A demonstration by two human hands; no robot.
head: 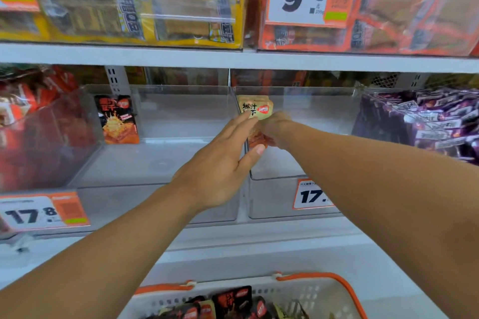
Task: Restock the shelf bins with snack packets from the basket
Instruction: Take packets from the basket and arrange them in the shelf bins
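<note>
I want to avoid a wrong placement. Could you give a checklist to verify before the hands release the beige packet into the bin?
1. Beige packet held: ok, right hand grips it and left hand touches it.
2. Packet is over the right clear bin: ok, just right of the divider.
3. Space in that bin: ok, floor mostly bare.
4. Packet matches that bin's product: cannot tell, its price tag is partly hidden.
5. Left clear bin holds a different, black-orange packet: ok.
6. Basket has more packets: ok.

bins (181, 116): clear glossy plastic; packet (255, 109): shiny foil; basket (298, 292): perforated plastic
</note>
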